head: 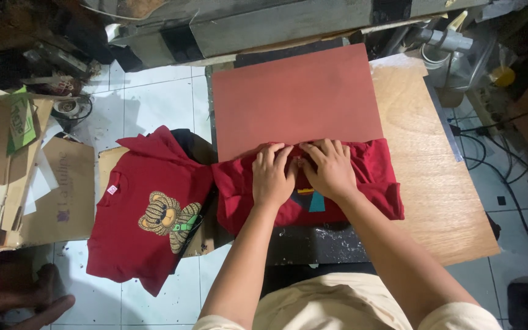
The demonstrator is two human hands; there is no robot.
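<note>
Both hands — left hand, right hand — fingers flat, open, pressing red shirt at red pad edge; fabric could bunch, creasing print.

Red pad bare ahead; press head probably blocks beyond.

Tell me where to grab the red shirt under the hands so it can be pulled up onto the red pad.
Probably take the red shirt at its bunched top edge, where the left hand and right hand already press it, one grip at each end of that edge. Come from the near side, above. The edge lies straight along the red pad, with the cloth hanging toward the body.
</note>
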